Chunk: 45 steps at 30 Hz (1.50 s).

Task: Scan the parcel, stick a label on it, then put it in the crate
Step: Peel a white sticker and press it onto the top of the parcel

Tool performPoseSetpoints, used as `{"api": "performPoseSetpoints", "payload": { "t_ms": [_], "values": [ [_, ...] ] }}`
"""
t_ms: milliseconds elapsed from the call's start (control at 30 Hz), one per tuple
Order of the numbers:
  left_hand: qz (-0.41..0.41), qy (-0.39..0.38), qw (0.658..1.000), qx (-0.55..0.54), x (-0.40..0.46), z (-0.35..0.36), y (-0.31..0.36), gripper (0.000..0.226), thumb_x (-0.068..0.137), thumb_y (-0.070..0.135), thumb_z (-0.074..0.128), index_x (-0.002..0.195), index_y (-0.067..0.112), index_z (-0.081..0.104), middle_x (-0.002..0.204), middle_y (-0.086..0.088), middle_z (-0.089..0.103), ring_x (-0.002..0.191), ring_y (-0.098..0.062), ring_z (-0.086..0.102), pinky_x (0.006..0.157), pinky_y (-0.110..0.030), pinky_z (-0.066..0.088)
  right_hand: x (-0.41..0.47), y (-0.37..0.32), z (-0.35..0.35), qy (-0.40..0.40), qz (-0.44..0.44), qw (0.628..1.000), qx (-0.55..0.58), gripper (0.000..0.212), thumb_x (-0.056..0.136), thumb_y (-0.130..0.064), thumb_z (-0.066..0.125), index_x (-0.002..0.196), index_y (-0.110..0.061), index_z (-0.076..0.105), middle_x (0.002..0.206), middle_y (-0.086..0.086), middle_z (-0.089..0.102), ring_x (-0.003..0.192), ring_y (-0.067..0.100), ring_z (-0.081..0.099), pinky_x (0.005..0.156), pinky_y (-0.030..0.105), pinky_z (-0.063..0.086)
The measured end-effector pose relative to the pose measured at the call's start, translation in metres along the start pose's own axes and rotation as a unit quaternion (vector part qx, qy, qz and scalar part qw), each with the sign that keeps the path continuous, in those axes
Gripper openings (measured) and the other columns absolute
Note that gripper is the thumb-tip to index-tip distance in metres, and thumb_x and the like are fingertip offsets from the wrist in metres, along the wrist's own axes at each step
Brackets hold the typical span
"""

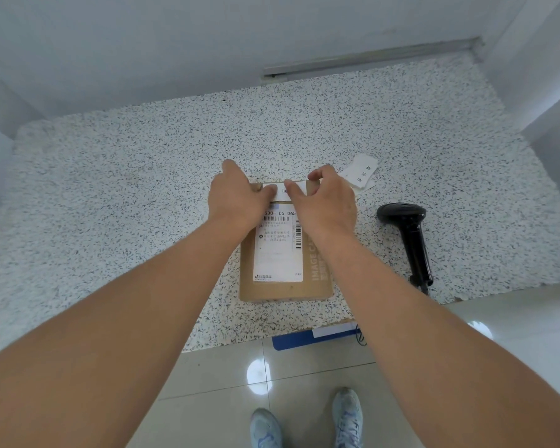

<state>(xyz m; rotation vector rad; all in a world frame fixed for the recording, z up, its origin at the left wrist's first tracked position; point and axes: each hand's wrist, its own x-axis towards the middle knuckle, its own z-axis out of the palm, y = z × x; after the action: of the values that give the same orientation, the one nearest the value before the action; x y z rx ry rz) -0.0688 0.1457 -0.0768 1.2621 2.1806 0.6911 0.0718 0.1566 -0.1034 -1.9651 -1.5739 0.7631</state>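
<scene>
A flat brown cardboard parcel point(285, 291) lies on the speckled counter point(143, 189), carrying a printed white shipping sheet. Across its far end sits a small white label point(283, 191). My left hand point(236, 195) grips the parcel's far left corner, thumb pressed on the label's left end. My right hand point(327, 202) holds the far right corner, its thumb pressing the label's right part and fingers curled over the edge. A black handheld scanner point(408, 234) lies on the counter to the right of the parcel. Part of a blue crate point(304, 339) shows below the counter's front edge.
A strip of spare white labels point(361, 173) lies just beyond my right hand. White walls close the counter at the back and both sides. Tiled floor and my two shoes point(307, 421) are below the counter's front edge.
</scene>
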Motion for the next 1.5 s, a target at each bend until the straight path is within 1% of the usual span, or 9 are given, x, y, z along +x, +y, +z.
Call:
{"api": "performPoseSetpoints", "payload": {
  "t_ms": [200,333,533,600,733,967,1067,1333,1500],
  "values": [
    [-0.024,0.021,0.999,0.038,0.003,0.005,0.005,0.059,0.087,0.052,0.069,0.12,0.007,0.051,0.103,-0.008,0.061,0.081,-0.021,0.055,0.05,-0.025,0.029,0.006,-0.001,0.002,-0.002,0.003,1.0,-0.001,0.045,0.086,-0.063,0.07,0.108,-0.027,0.055,0.103,-0.005,0.062,0.097,0.018,0.058,0.074,0.034,0.045],
    [-0.031,0.024,0.999,0.018,0.005,0.005,0.0,0.046,0.093,0.046,0.067,0.113,0.008,0.052,0.089,-0.002,0.057,0.068,-0.01,0.05,0.051,-0.024,0.032,0.008,-0.001,0.003,-0.004,0.022,1.0,0.012,0.03,0.095,-0.052,0.066,0.108,-0.027,0.057,0.103,-0.005,0.065,0.098,0.018,0.06,0.078,0.039,0.053],
    [0.0,0.035,0.999,0.005,0.001,0.004,-0.007,0.027,0.098,0.034,0.063,0.102,0.01,0.051,0.094,-0.008,0.063,0.069,-0.009,0.05,0.053,-0.024,0.035,0.009,0.002,-0.003,-0.014,0.028,0.999,0.026,0.008,0.105,-0.033,0.053,0.106,-0.026,0.058,0.101,-0.004,0.065,0.094,0.018,0.065,0.076,0.037,0.055],
    [0.008,0.034,0.999,0.001,-0.002,0.003,-0.009,0.03,0.095,0.037,0.066,0.101,0.011,0.051,0.095,-0.008,0.063,0.073,-0.012,0.054,0.055,-0.024,0.036,0.007,0.005,-0.004,-0.029,0.016,0.999,0.042,0.011,0.103,-0.038,0.055,0.108,-0.028,0.057,0.102,-0.004,0.065,0.095,0.018,0.065,0.082,0.04,0.057],
    [0.009,0.025,1.0,-0.008,-0.013,0.003,-0.015,0.045,0.081,0.045,0.078,0.101,0.016,0.05,0.099,-0.004,0.06,0.086,-0.018,0.058,0.06,-0.024,0.039,-0.003,0.01,-0.009,-0.064,-0.012,0.998,0.026,0.046,0.09,-0.051,0.072,0.128,-0.029,0.056,0.112,-0.001,0.059,0.103,0.02,0.059,0.089,0.04,0.053],
    [0.037,0.041,0.998,0.024,-0.029,0.001,-0.023,0.023,0.093,0.028,0.065,0.099,0.018,0.046,0.101,-0.008,0.06,0.085,-0.022,0.059,0.057,-0.023,0.037,-0.011,0.016,-0.018,-0.076,-0.018,0.996,0.041,0.044,0.104,-0.024,0.05,0.148,-0.029,0.048,0.124,0.002,0.054,0.111,0.022,0.058,0.099,0.046,0.053],
    [0.1,0.024,0.992,0.079,-0.044,0.0,-0.026,0.014,0.097,0.023,0.059,0.108,0.02,0.05,0.108,-0.009,0.051,0.097,-0.028,0.055,0.073,-0.032,0.048,-0.022,0.021,-0.022,-0.093,-0.056,0.994,0.017,0.048,0.105,-0.025,0.047,0.152,-0.03,0.041,0.127,0.002,0.046,0.111,0.021,0.056,0.096,0.045,0.053],
    [0.152,-0.047,0.97,0.183,-0.086,-0.009,-0.03,0.04,0.103,0.032,0.049,0.14,0.017,0.047,0.15,-0.012,0.032,0.122,-0.033,0.049,0.092,-0.047,0.053,-0.054,0.028,-0.037,-0.107,-0.161,0.979,-0.066,0.042,0.106,-0.027,0.049,0.146,-0.019,0.049,0.139,0.003,0.047,0.118,0.025,0.053,0.096,0.047,0.053],
    [0.197,-0.1,0.953,0.209,-0.113,-0.009,-0.043,0.056,0.105,0.032,0.041,0.156,0.013,0.031,0.168,-0.008,0.015,0.144,-0.034,0.034,0.113,-0.047,0.037,-0.088,0.038,-0.051,-0.132,-0.198,0.964,-0.12,0.045,0.108,-0.031,0.044,0.151,-0.017,0.048,0.162,0.004,0.036,0.139,0.03,0.044,0.114,0.045,0.04]
  ]
}}
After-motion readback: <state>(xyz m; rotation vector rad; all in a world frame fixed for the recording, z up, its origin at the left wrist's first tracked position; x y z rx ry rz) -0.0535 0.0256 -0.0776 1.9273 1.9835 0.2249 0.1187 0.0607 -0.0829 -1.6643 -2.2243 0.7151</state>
